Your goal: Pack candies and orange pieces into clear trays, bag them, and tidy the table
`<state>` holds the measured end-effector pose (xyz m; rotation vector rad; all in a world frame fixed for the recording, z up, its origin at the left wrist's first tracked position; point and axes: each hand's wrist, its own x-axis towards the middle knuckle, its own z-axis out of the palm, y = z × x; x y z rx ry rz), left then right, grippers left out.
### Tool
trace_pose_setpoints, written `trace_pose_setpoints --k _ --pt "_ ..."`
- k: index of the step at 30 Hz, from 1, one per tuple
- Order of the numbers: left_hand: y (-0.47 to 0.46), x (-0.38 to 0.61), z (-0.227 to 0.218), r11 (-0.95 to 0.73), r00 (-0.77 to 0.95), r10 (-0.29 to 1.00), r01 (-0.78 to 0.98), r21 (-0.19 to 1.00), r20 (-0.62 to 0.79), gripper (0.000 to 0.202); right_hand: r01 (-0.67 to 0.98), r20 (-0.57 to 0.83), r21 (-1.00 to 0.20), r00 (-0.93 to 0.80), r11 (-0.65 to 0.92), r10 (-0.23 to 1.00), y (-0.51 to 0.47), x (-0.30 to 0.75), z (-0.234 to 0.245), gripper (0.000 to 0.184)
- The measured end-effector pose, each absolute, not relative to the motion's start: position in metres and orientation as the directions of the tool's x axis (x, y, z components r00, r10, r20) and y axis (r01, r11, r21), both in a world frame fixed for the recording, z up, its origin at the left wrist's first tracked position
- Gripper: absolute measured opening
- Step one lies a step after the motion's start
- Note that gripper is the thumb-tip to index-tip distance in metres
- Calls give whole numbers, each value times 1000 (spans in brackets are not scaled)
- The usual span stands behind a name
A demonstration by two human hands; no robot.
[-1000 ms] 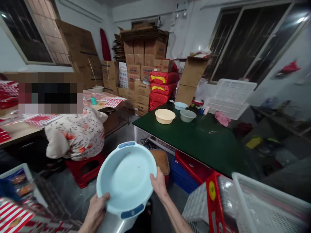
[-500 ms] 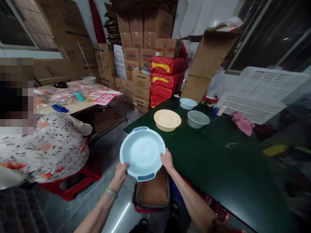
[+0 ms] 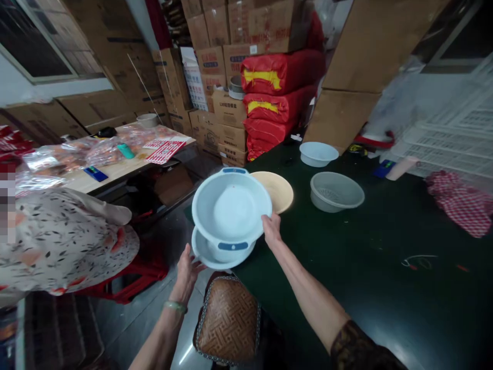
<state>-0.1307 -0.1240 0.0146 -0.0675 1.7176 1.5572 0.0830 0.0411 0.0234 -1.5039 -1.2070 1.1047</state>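
We look along a long bench (image 3: 370,288) topped in dark green, with stacked cardboard boxes (image 3: 215,61) and red sacks (image 3: 279,77) with yellow bands rising beyond its far end; white crates (image 3: 450,144) show past its far right corner. To the left stands a second bench (image 3: 115,172) of pale wood, carrying plastic bags (image 3: 100,154) and a red-printed sheet (image 3: 164,151); a co-worker (image 3: 65,241) in a floral top sits between that bench and us, on a red stool (image 3: 142,282). On the green bench, a cream basin (image 3: 275,190) lies near the left edge, partly hidden behind the basins we hold; a grey strainer basin (image 3: 337,191) and a small blue basin (image 3: 318,154) sit further along, well apart from each other; a red-checked cloth (image 3: 460,203) lies by the right edge. Off the bench's left edge, our hands hold two pale blue basins, one nested on the other and tilted toward us; the upper basin (image 3: 231,205) rests in the lower basin (image 3: 204,252). Our right hand (image 3: 271,230) presses its fingertips against the upper rim, not clenched; our left hand (image 3: 187,272) has its fingers spread against the lower rim; a green bangle (image 3: 175,307) circles that wrist. Below them lies a woven pad (image 3: 227,321).
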Motion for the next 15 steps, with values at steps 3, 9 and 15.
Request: trace_pose_setpoints --k 3,9,15 --pt "-120 -110 13 255 -687 451 -512 820 -570 40 202 -172 -955 209 -215 962 95 105 35 34" --pt "-122 -74 10 251 -591 346 -690 679 -728 44 240 -358 -864 325 -442 876 149 145 35 31" --pt "-124 -56 -3 211 -499 373 -776 595 -783 45 2 -665 -725 257 -689 701 150 151 9 53"
